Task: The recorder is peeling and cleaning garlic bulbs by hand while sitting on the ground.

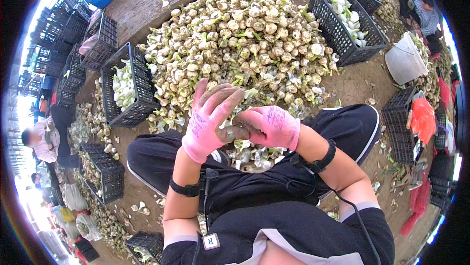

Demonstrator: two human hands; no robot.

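A large heap of garlic bulbs (235,41) with dirty skins and short green stems lies on the ground before me. Both hands wear pink gloves with soiled grey fingers. My left hand (211,118) is raised above the near edge of the heap, its fingers apart and upright, the thumb side close to my other hand. My right hand (270,125) is beside it with its fingers curled; whatever lies inside them is hidden. Between my legs is a pile of loose garlic skins (257,156).
Black plastic crates with peeled white garlic stand left (137,92) and right (341,53) of the heap. Farther right are a white bucket (405,59) and another black crate (398,129). People sit at the far left (46,138) and upper right (424,15).
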